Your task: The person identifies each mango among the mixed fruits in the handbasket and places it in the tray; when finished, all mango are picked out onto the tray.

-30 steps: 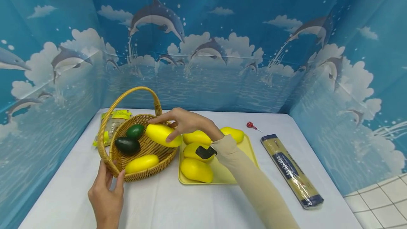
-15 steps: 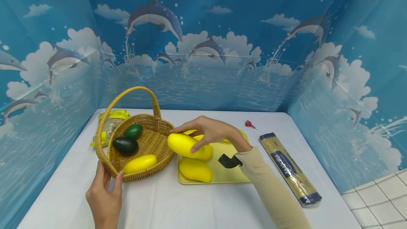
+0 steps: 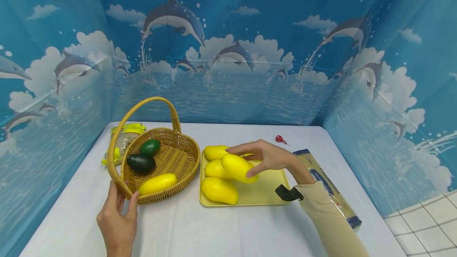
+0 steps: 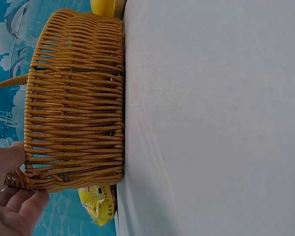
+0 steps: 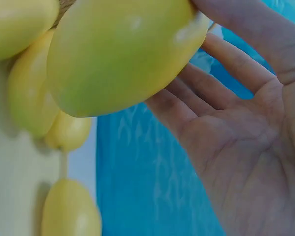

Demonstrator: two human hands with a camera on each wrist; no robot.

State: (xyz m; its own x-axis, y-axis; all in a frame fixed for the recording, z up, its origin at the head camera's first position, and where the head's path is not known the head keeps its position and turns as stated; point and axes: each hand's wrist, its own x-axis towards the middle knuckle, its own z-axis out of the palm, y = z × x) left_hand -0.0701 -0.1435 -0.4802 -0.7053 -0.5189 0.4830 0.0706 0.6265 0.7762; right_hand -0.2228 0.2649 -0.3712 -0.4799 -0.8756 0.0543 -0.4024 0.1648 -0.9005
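In the head view, my right hand holds a yellow mango over the pale yellow tray, pinched between thumb and fingers. The right wrist view shows this mango's greenish side. Three other mangoes, among them the front one, lie along the tray's left side; another mango is visible in the right wrist view. My left hand grips the rim of a wicker basket near its handle base. Inside the basket are two dark green avocados and one mango.
A yellow-and-clear packet lies behind the basket at the left. Back right, a red lollipop rests on the white cloth. A long spaghetti packet lies right of the tray, partly covered by my right sleeve. Dolphin-printed curtains surround the table.
My right hand has carried the mango rightward from over the basket to over the tray. My left hand stays on the basket.
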